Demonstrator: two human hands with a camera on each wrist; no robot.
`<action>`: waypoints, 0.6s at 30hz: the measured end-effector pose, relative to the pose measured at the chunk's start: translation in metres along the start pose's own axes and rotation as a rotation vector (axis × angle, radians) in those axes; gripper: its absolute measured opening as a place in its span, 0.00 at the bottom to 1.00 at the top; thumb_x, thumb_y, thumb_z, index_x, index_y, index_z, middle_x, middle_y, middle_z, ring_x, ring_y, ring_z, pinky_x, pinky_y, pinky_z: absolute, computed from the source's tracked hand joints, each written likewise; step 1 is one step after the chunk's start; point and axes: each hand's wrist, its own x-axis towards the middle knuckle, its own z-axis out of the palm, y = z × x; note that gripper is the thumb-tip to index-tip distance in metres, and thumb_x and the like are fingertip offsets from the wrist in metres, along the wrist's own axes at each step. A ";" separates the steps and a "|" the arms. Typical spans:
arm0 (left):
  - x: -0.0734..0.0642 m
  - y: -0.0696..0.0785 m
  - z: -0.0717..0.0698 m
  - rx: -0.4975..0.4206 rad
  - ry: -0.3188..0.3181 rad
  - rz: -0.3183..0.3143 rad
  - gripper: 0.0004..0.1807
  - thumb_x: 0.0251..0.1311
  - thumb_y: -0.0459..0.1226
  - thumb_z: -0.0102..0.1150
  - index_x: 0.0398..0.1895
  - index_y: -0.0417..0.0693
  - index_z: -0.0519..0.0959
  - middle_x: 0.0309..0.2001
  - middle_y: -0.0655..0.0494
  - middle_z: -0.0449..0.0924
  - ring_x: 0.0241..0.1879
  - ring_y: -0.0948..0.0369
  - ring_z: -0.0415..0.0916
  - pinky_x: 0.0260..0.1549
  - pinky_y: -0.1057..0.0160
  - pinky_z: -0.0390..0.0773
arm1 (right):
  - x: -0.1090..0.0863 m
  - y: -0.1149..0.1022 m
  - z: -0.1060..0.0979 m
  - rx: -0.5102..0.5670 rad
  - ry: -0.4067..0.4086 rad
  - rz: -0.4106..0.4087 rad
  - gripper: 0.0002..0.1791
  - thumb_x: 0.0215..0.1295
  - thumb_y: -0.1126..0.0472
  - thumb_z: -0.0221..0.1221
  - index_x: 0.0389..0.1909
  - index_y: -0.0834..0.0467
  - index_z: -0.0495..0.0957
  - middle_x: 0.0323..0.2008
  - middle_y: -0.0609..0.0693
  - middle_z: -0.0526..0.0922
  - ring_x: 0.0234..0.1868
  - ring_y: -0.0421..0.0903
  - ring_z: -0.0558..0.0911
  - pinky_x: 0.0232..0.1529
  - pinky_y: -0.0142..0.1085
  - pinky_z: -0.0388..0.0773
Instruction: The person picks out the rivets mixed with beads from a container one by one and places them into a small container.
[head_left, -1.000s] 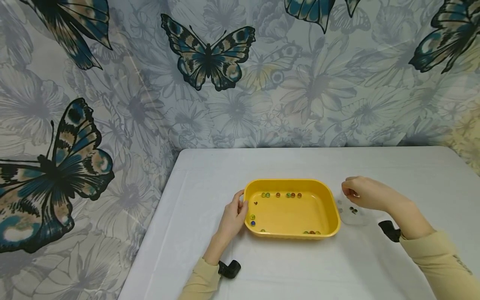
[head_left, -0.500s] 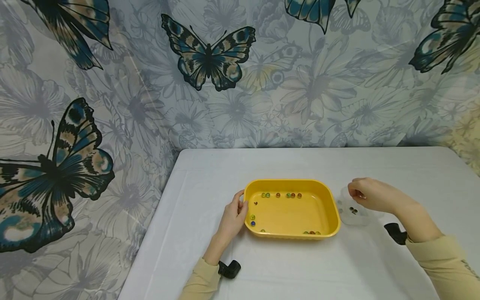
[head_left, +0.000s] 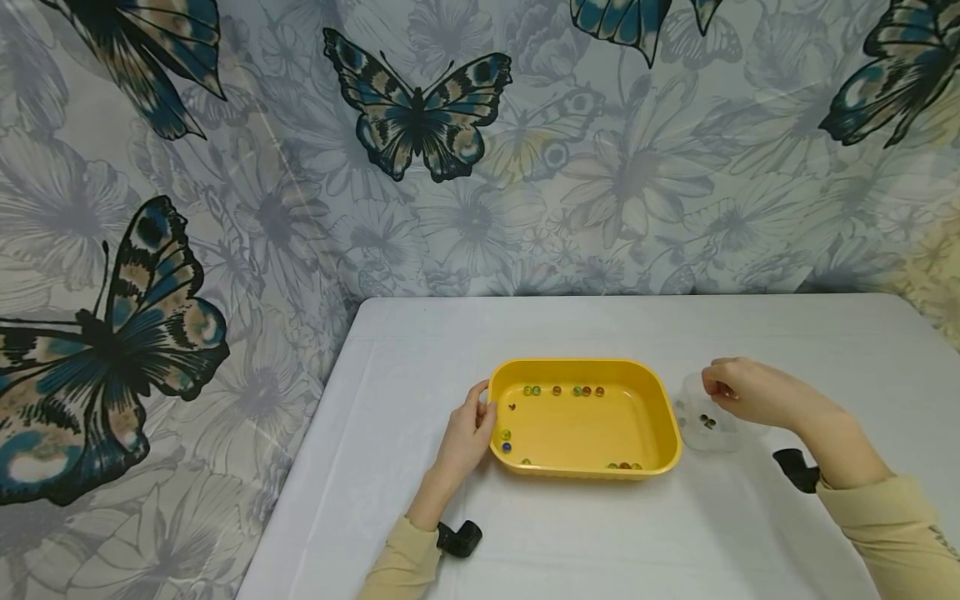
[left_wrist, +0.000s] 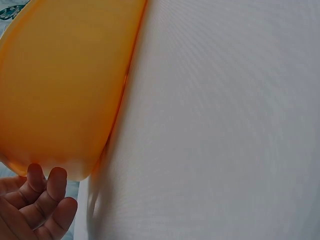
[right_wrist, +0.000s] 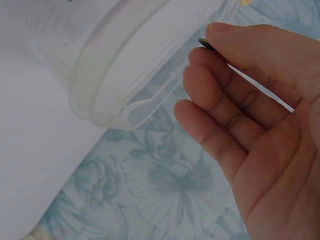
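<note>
In the head view my left hand [head_left: 467,433] holds the left end of a yellow plastic tray [head_left: 577,429]. The left wrist view has bent fingertips [left_wrist: 57,180] against the tray's outer wall [left_wrist: 65,100]. Several glass marbles [head_left: 587,391] lie along the tray's edges, beside a tiny dark piece [head_left: 512,407]. My right hand [head_left: 761,396] is above a clear plastic container [head_left: 723,439] right of the tray. Between thumb and forefinger it pinches a small, flat, dark piece [right_wrist: 205,44]; its kind is unclear. More small dark pieces [head_left: 707,422] lie in the clear container.
A white-covered table [head_left: 585,533] carries the tray and the container. Behind it hangs a butterfly-patterned cloth [head_left: 480,225]. Each wrist wears a black camera [head_left: 460,539]. The clear container's rim [right_wrist: 85,100] is close to my right fingers.
My right hand has moved slightly right, away from the tray, over the clear container. My left hand and the tray have stayed in place.
</note>
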 end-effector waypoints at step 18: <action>0.000 0.000 -0.001 -0.006 -0.007 -0.002 0.22 0.68 0.38 0.43 0.63 0.43 0.64 0.25 0.59 0.69 0.21 0.66 0.65 0.21 0.70 0.67 | 0.002 -0.003 -0.005 0.006 0.008 -0.001 0.09 0.49 0.76 0.60 0.26 0.58 0.76 0.25 0.43 0.74 0.26 0.39 0.71 0.29 0.34 0.76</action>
